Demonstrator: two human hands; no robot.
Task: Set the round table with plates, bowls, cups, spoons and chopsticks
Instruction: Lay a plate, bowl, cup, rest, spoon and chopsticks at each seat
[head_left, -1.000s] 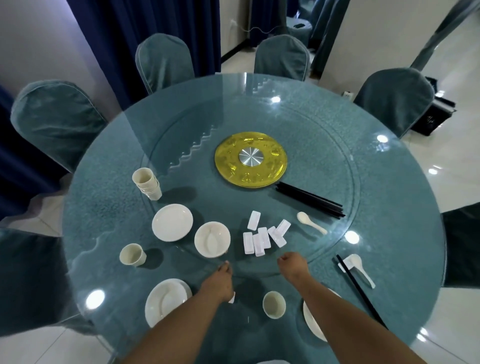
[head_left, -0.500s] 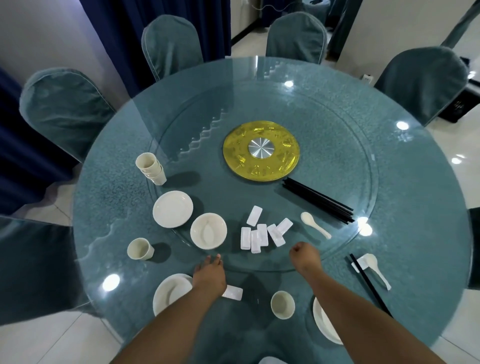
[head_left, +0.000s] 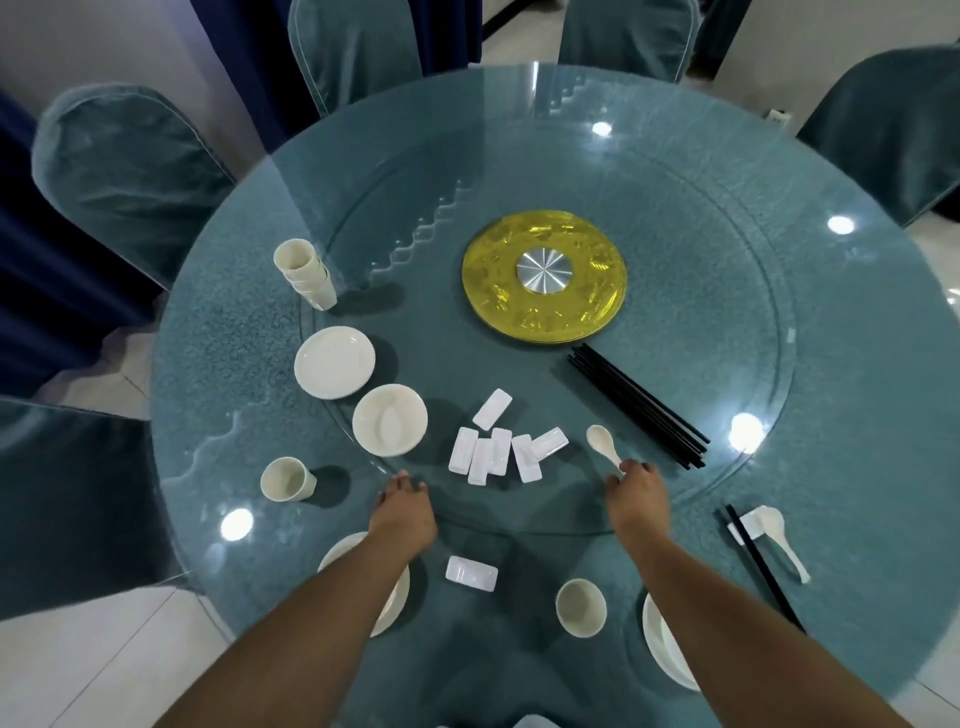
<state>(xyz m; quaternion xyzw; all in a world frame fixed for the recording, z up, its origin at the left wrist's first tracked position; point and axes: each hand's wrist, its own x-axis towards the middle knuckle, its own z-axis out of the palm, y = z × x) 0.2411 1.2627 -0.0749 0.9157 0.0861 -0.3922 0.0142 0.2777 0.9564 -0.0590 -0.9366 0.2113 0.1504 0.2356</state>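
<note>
On the round glass table (head_left: 779, 364) the right hand (head_left: 636, 496) touches the handle of a white spoon (head_left: 602, 443), the left hand (head_left: 402, 512) lies flat near a group of white chopstick rests (head_left: 498, 449), beside black chopsticks (head_left: 636, 405)

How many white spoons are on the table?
2: one spoon on the turntable at the right hand, another spoon by the far-right chopsticks. Others may be hidden.

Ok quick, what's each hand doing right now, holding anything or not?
Left hand: open, fingers straight, reaching over the glass turntable, holding nothing.
Right hand: fingertips at the white spoon handle; whether it grips yet cannot be told.
</note>
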